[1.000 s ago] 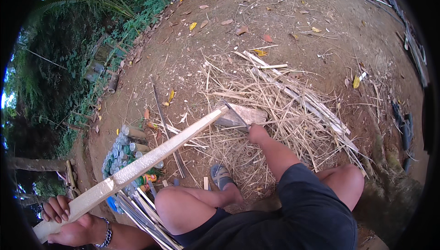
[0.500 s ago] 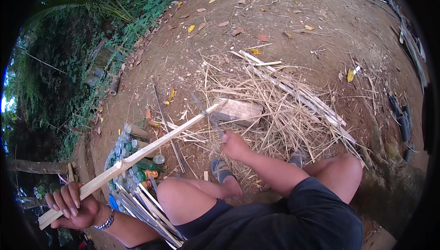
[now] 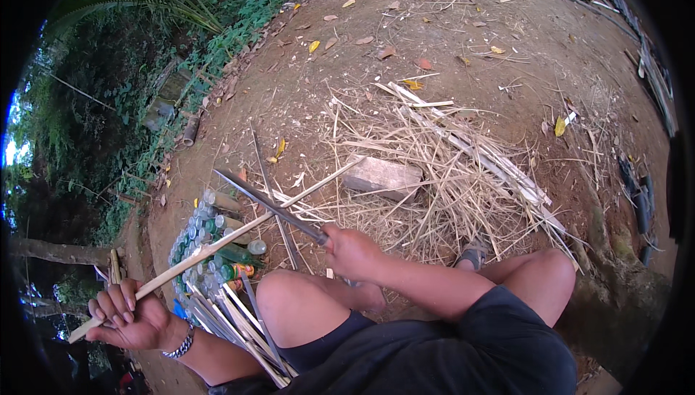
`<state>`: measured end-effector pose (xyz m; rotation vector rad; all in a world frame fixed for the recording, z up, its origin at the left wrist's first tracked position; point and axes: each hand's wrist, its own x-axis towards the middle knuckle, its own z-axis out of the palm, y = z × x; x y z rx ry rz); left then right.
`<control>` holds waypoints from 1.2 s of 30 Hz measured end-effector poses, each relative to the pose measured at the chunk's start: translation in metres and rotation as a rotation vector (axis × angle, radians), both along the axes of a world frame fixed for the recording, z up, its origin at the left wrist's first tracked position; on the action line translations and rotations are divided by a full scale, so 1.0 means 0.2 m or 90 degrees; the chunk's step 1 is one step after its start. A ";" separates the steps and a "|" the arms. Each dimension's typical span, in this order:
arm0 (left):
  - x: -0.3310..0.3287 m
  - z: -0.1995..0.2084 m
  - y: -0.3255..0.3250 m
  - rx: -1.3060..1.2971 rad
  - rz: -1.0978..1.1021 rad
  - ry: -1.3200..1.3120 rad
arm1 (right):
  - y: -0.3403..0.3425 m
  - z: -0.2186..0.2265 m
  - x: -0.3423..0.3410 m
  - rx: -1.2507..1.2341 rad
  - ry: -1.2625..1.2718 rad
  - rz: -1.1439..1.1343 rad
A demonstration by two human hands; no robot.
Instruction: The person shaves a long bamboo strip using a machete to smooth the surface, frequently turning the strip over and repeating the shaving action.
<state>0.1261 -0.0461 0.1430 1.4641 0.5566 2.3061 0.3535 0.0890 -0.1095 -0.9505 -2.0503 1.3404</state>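
My left hand (image 3: 130, 315) grips the near end of a long pale bamboo strip (image 3: 239, 232), which slants up to the right toward a wooden block (image 3: 384, 176). My right hand (image 3: 352, 252) is closed on the handle of a long dark knife (image 3: 268, 205). Its blade points up and left and lies across the strip near the middle. A bracelet sits on my left wrist. I am seated, both bare knees bent below the hands, in dark shorts.
Dry bamboo shavings and split strips (image 3: 463, 156) cover the dirt around the block. A bundle of cut slats (image 3: 232, 323) lies by my left knee, next to a cluster of bottles (image 3: 210, 239). A sandalled foot (image 3: 474, 254) shows. Green plants border the left.
My right hand came back from the block and now holds the knife, its blade laid across the strip. The strip's far end has lowered and my left hand has shifted right.
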 end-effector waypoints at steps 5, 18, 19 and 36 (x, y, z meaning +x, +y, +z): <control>0.13 0.00 0.03 0.004 -0.042 0.037 | -0.07 0.23 0.00 0.069 0.058 0.052; 0.11 0.06 0.08 -0.010 -0.012 0.031 | 0.13 0.07 0.07 -0.037 -0.129 0.070; 0.09 0.06 0.09 -0.015 0.003 0.026 | 0.18 -0.04 0.07 -0.035 -0.136 0.058; -0.09 0.18 0.28 -0.027 0.002 -0.016 | 0.77 -1.16 0.31 -0.174 -0.346 -0.132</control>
